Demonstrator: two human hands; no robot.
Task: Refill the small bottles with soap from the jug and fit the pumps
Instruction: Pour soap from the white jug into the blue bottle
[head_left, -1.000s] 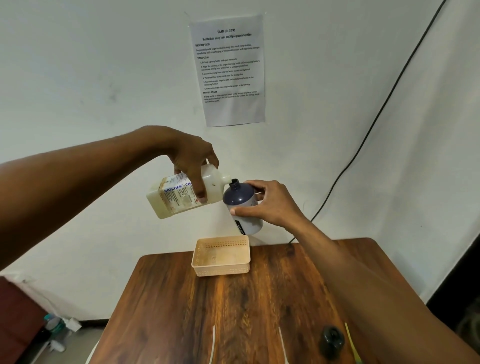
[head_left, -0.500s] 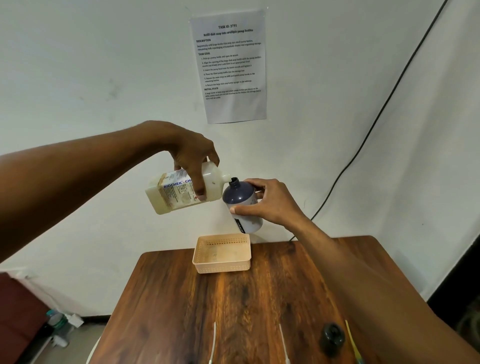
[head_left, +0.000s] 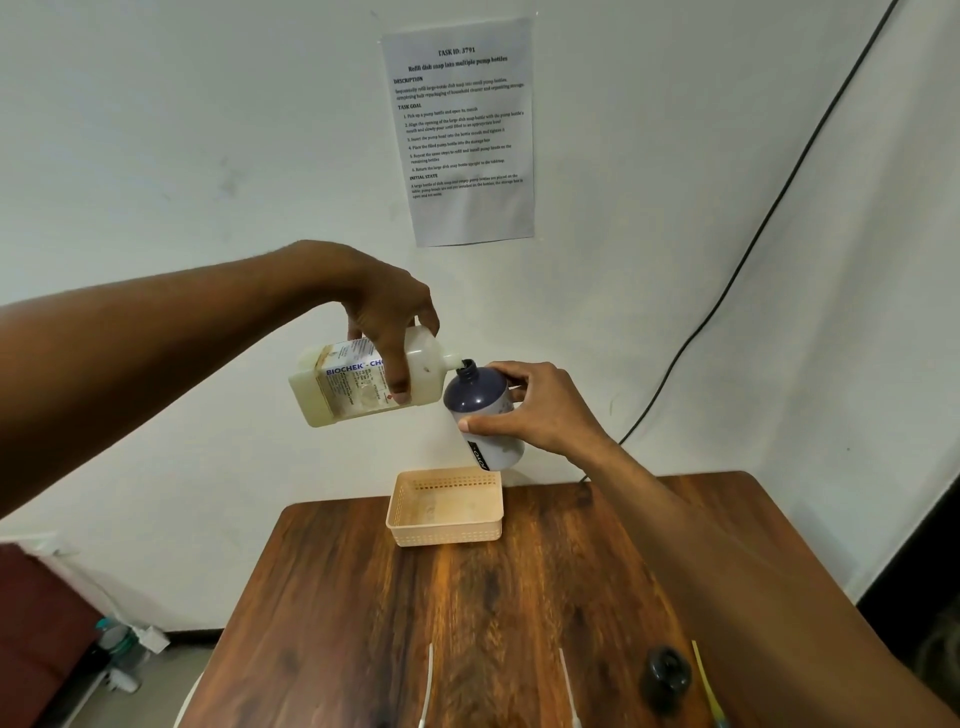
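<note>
Cream jug (head_left: 343, 387) near horizontal, spout right, navy bottle (head_left: 475, 397) tilted leftward

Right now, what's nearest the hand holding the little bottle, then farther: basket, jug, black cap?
1. jug, just left of the right hand, by the little bottle.
2. basket, below, at the table's far end.
3. black cap, at its near right.
</note>
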